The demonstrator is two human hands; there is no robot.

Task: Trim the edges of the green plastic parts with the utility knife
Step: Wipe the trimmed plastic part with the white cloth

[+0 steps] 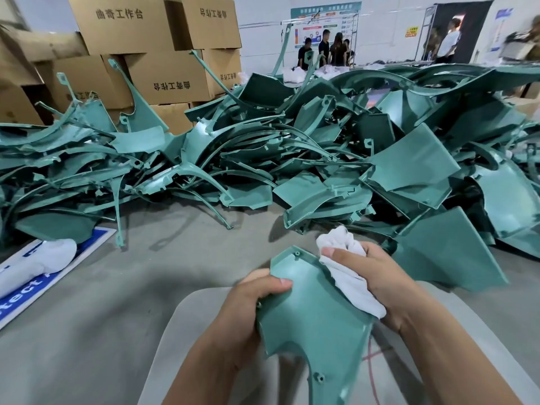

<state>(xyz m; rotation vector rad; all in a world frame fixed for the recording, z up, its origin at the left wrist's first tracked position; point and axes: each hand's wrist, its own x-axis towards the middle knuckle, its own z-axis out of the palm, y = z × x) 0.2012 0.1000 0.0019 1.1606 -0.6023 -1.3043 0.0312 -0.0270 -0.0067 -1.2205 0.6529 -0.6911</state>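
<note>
A curved green plastic part [309, 314] is held low in the middle, over my lap. My left hand [257, 290] grips its left edge, thumb on the inner face. My right hand [371, 270] clutches a bunched white cloth [347, 270] and presses it against the part's upper right edge. No utility knife shows in this view. A big heap of green plastic parts [292, 153] covers the floor ahead from left to right.
Stacked cardboard boxes [163, 74] stand behind the heap at the left. A blue and white sign [26, 293] with a white cloth bundle [49, 258] lies on the grey floor [146, 282] at left. Several people stand far back by a wall board [325, 24].
</note>
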